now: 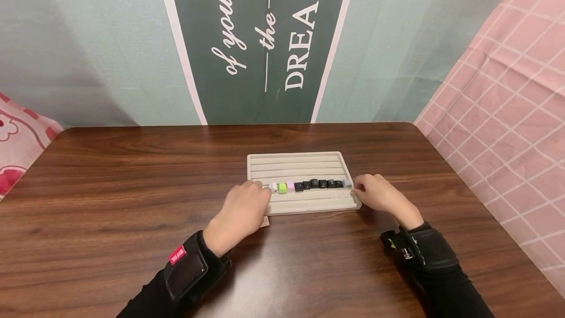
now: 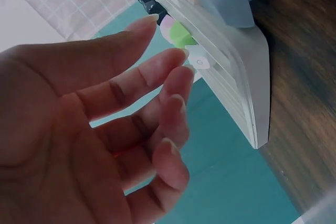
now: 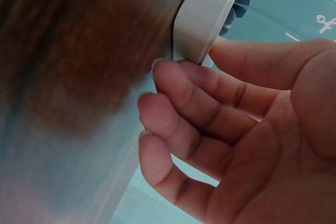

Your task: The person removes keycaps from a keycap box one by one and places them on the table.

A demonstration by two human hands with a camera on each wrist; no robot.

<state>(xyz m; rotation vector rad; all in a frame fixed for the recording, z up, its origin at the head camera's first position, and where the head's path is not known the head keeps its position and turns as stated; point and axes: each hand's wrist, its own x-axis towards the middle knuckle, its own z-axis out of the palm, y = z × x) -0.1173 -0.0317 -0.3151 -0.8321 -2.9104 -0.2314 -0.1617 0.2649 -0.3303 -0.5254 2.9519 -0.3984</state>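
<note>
Keycaps point(image 1: 314, 183) stand side by side in one groove of a ridged beige tray point(image 1: 295, 164) on the counter point(image 1: 132, 185), running from a white keycap point(image 1: 273, 187) at the left end through a green one and a pink one to several black ones and a grey keycap point(image 1: 346, 183) at the right. The left hand point(image 1: 244, 205) is at the white end, thumb apart from the loosely bent fingers, with nothing visible between them; whether a fingertip touches the cap, I cannot tell. The right hand point(image 1: 381, 194) pinches the tray's right edge between thumb and fingers. The step in hand looks like straightening the row; the next move probably calls for light fingertip pressure at the white end with the tray steadied.
</note>
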